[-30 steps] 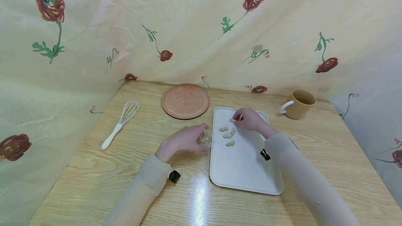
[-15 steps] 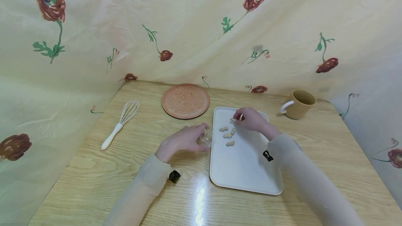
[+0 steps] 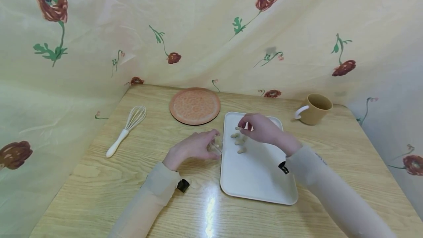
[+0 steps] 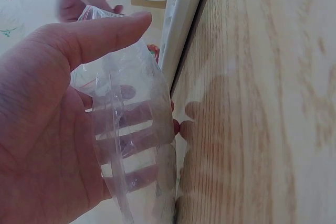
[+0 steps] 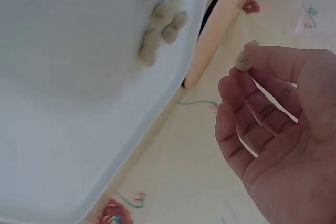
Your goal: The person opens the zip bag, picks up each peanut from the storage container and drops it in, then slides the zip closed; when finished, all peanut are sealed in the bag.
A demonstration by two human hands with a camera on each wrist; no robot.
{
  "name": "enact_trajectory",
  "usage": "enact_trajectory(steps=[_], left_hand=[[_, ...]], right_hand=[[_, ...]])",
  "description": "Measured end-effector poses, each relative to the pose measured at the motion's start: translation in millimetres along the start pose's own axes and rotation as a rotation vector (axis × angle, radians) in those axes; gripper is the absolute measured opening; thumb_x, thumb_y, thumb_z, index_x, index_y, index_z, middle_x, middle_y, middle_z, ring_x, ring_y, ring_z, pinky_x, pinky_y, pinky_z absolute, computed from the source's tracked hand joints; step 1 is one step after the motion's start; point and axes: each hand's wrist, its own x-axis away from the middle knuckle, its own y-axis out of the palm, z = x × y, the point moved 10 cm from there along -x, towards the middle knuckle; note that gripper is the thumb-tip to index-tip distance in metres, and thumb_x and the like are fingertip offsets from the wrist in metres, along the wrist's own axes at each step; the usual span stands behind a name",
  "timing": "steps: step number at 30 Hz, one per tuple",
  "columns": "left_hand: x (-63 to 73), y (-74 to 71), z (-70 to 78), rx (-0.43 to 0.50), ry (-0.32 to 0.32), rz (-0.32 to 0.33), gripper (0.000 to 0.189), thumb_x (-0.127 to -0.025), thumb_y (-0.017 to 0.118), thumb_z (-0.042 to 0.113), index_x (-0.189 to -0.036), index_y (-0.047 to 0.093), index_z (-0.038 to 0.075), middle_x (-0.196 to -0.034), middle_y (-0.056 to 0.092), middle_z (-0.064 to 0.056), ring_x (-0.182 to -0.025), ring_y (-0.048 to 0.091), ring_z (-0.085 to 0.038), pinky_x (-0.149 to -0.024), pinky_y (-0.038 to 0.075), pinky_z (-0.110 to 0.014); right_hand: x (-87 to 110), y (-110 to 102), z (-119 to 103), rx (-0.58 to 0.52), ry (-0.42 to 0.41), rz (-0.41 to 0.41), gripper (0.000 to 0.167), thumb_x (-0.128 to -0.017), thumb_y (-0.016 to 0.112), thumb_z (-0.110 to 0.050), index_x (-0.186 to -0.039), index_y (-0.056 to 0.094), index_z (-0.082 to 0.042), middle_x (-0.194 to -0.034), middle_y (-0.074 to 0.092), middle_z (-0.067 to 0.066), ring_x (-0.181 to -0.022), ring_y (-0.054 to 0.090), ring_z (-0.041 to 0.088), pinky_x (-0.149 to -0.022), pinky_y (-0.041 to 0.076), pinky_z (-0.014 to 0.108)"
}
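Note:
My left hand (image 3: 191,147) holds a clear plastic bag (image 4: 113,114) upright at the left edge of the white tray (image 3: 254,179). In the left wrist view the thumb lies across the bag's top, and the other fingers show through the plastic. What the bag contains is hard to make out. Over the tray's far left part, my right hand (image 3: 264,130) pinches an unshelled peanut (image 5: 243,61) between thumb and fingertips. Several more peanuts (image 5: 150,45) lie in the tray just below that hand, blurred in the right wrist view.
A white-handled whisk (image 3: 123,135) lies at the table's left. Behind the left hand is a round orange mat (image 3: 195,106). At the back right stands a tan mug (image 3: 315,109) with a white handle. Flower-patterned cloth (image 3: 198,39) hangs behind the table (image 3: 99,194).
My right hand has lifted a peanut from the far part of the tray and moved left toward the bag. The left hand and bag have stayed in place.

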Motion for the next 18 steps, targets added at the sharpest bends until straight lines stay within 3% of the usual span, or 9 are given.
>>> enact_trajectory(steps=[10, 18], left_hand=[[2.7, -4.5, 4.6, 0.016, 0.019, 0.01, 0.073, -0.085, 0.078, 0.04, -0.143, 0.043, 0.011, -0.122, 0.064, -0.006, -0.113, 0.059, -0.02, -0.1, 0.041, -0.05], [2.0, -3.7, 4.0, 0.0, 0.026, 0.01, 0.072, -0.087, 0.077, 0.041, -0.144, 0.043, 0.013, -0.124, 0.063, -0.005, -0.114, 0.058, -0.018, -0.099, 0.041, -0.049]], right_hand=[[-1.4, 17.1, -41.9, 0.028, -0.098, -0.054, 0.01, -0.088, 0.074, -0.006, -0.098, 0.074, -0.008, -0.088, 0.065, -0.004, -0.074, 0.06, 0.011, -0.066, 0.05, 0.028], [-2.0, 36.5, -56.5, 0.029, -0.125, -0.094, 0.011, -0.088, 0.072, -0.006, -0.098, 0.075, -0.009, -0.088, 0.064, -0.005, -0.072, 0.058, 0.009, -0.063, 0.048, 0.026]])
